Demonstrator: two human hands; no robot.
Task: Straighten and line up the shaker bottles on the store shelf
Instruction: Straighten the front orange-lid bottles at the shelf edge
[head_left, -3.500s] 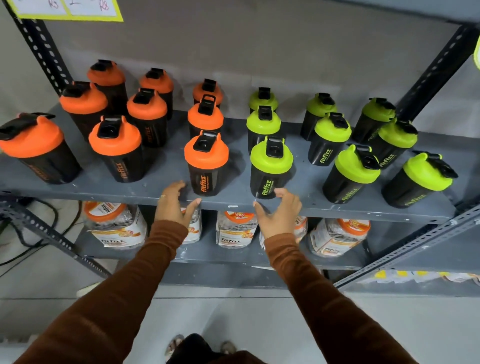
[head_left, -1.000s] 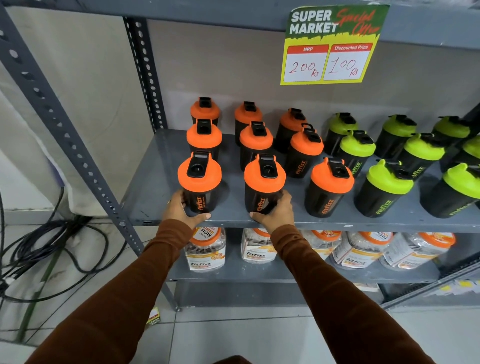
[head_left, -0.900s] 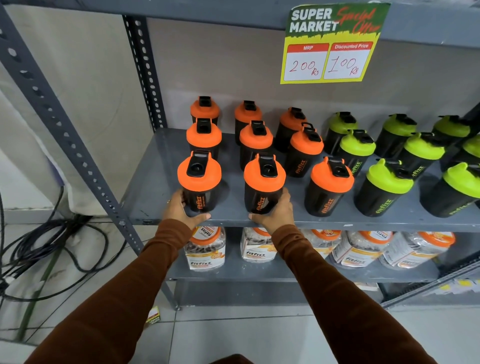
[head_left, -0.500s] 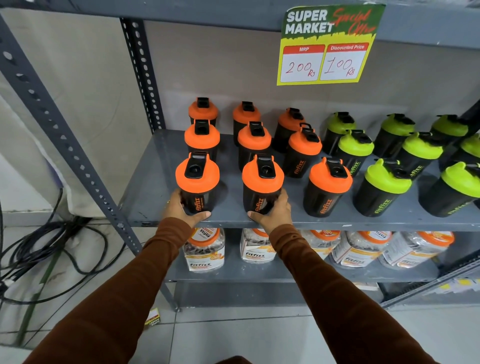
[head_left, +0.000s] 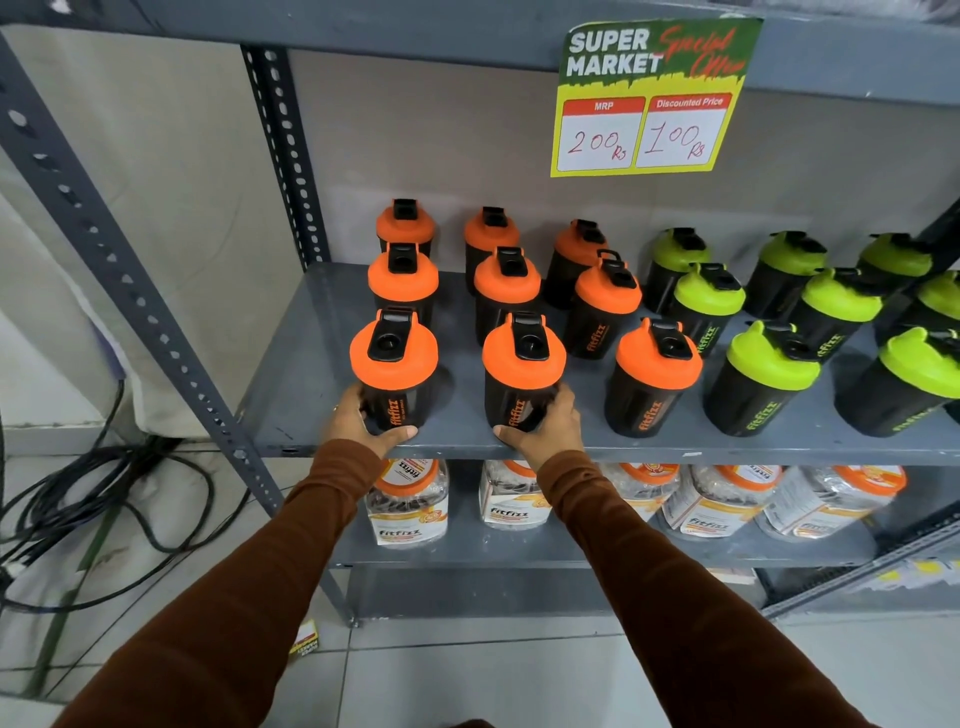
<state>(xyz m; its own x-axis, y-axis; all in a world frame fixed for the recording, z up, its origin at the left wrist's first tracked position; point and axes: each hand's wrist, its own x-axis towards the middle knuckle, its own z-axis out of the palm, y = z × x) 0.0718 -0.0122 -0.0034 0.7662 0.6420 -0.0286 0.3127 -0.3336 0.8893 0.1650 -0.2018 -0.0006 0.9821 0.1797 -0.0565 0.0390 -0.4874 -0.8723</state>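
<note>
Black shaker bottles stand in rows on a grey metal shelf (head_left: 291, 395), orange-lidded ones on the left and green-lidded ones (head_left: 763, 379) on the right. My left hand (head_left: 363, 423) wraps the base of the front-left orange-lidded bottle (head_left: 393, 366). My right hand (head_left: 545, 428) grips the base of the second front orange-lidded bottle (head_left: 522, 369). Both bottles stand upright near the shelf's front edge. A third front orange-lidded bottle (head_left: 654, 374) stands to the right, untouched. More orange-lidded bottles (head_left: 506, 291) stand behind in two further rows.
A perforated steel upright (head_left: 130, 291) frames the shelf's left side. A price sign (head_left: 649, 98) hangs from the shelf above. Clear jars with orange lids (head_left: 408, 499) fill the lower shelf. Black cables (head_left: 104, 499) lie on the floor at left.
Since 3.5 s ago the view and both hands shifted left, from the middle bottles to the two front-left orange ones. In the last second the hands and bottles barely moved.
</note>
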